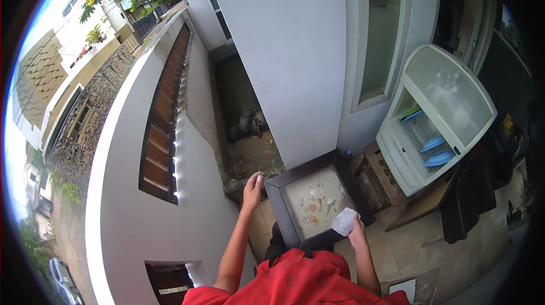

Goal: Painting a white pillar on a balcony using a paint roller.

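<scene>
Just in front of me stands a square table with a dark frame and an inset of sand holding several seashells. My left hand is raised beside the table's left corner, its fingers close together and nothing visible in them; how far they are curled is hard to tell. In my right hand is a pale, whitish cloth or wipe, folded or crumpled, over the near right corner of the frame.
A white dish cabinet with blue plates stands on the right by a wooden stool. A white boundary wall runs along the left. Ahead are a house wall and a sunken bed with dark rocks.
</scene>
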`<action>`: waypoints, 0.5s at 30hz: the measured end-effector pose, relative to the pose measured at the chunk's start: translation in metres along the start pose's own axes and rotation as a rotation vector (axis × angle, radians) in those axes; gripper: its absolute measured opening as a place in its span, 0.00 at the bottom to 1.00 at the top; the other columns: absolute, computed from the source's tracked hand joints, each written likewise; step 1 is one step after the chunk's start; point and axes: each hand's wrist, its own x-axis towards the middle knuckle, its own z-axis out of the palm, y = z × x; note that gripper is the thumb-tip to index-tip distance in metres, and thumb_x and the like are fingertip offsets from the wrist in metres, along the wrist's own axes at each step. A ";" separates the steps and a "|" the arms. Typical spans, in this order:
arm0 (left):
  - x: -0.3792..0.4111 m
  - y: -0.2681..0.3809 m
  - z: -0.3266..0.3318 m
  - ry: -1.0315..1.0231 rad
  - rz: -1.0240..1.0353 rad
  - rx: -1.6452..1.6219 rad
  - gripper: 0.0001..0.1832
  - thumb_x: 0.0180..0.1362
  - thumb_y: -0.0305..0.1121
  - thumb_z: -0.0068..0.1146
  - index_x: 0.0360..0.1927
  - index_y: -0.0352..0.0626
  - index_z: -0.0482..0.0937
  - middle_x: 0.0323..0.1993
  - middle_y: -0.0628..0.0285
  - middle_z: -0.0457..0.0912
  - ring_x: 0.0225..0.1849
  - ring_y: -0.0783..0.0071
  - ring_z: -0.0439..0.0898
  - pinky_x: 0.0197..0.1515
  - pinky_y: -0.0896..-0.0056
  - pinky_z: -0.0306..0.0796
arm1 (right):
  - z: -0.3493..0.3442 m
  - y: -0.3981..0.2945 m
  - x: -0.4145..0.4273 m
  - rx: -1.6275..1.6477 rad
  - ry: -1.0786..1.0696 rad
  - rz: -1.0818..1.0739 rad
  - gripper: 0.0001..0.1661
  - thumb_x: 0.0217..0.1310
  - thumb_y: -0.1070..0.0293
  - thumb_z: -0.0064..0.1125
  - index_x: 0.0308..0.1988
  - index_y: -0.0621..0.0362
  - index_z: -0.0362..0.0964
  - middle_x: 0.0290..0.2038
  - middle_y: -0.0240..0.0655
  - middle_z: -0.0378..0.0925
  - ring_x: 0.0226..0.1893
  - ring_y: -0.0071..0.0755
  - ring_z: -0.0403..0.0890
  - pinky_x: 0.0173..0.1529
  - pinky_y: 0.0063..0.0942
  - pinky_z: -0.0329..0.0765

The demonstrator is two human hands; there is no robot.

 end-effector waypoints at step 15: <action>0.239 0.084 0.071 -0.153 0.605 -0.246 0.37 0.63 0.55 0.13 0.64 0.34 0.34 0.67 0.53 0.32 0.69 0.63 0.30 0.67 0.67 0.27 | 0.052 0.040 -0.006 0.152 0.406 -0.234 0.32 0.60 0.45 0.44 0.54 0.59 0.60 0.52 0.38 0.67 0.51 0.39 0.69 0.52 0.39 0.69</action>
